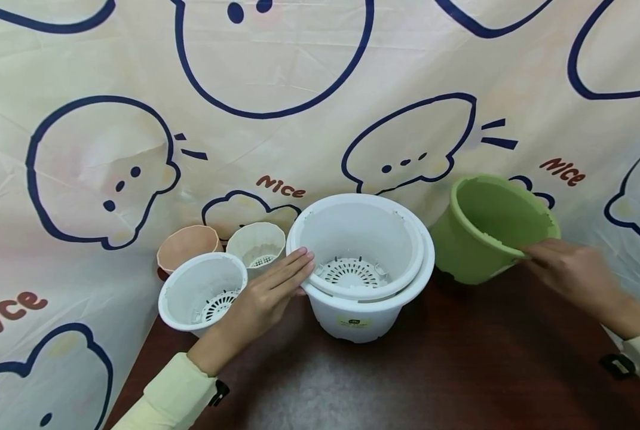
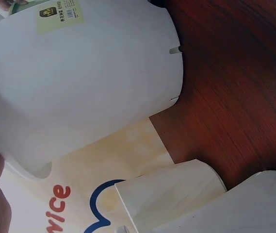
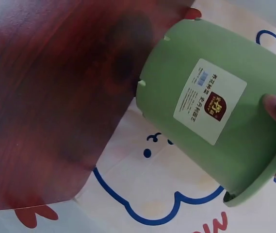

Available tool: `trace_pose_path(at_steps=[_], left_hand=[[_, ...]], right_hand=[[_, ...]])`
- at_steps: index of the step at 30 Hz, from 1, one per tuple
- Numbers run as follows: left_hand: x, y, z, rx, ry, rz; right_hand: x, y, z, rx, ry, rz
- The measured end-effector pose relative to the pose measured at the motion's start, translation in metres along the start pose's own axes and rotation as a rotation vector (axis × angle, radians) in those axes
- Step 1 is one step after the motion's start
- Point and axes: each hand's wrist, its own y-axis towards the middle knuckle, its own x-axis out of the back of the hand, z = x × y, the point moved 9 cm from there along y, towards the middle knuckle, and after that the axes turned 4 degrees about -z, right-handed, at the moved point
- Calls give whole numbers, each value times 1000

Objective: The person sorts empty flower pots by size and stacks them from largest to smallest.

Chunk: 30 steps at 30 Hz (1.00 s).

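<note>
Since the rim is the easiest bit of a deep pot to grab, it makes sense that the right grip [image 1: 572, 272] is pinching the green plastic flowerpot [image 1: 475, 246] right there, thumb pressed on the outer wall near its paper label [image 3: 210, 103]. That pot's over at the right side of the bench [image 1: 384, 382], tipped; can't tell if its base is touching down, but a one-handed rim hold would probably make it lean anyway. The left grip [image 1: 273, 286] isn't clenched on anything as far as I can see, fingers just laid out straight against the rim of the big white pot [image 1: 346, 307], I'd guess to steady it. Another white pot [image 1: 346, 233] sits inside that one, rim a bit inside the outer rim, so presumably it's a touch smaller and nests nicely. Further left there's a small white pot [image 1: 201, 283] with a slotted base, then a cream fluted pot [image 1: 241, 240] and a peach pot [image 1: 187, 245] behind it, bunched together near the printed cloth [image 1: 309, 155], maybe to keep the front free for handling.
</note>
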Motion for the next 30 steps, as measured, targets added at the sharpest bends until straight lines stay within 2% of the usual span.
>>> trace_pose_path(at_steps=[7, 16, 30], left_hand=[[1, 0, -2, -35, -8, -31], [0, -1, -1, -10, -15, -19], [2, -1, 1, -5, -28, -39]], right_hand=[[16, 6, -7, -87, -100, -16], [31, 12, -18, -230, -132, -19], [50, 26, -14, -282, -179, -86]])
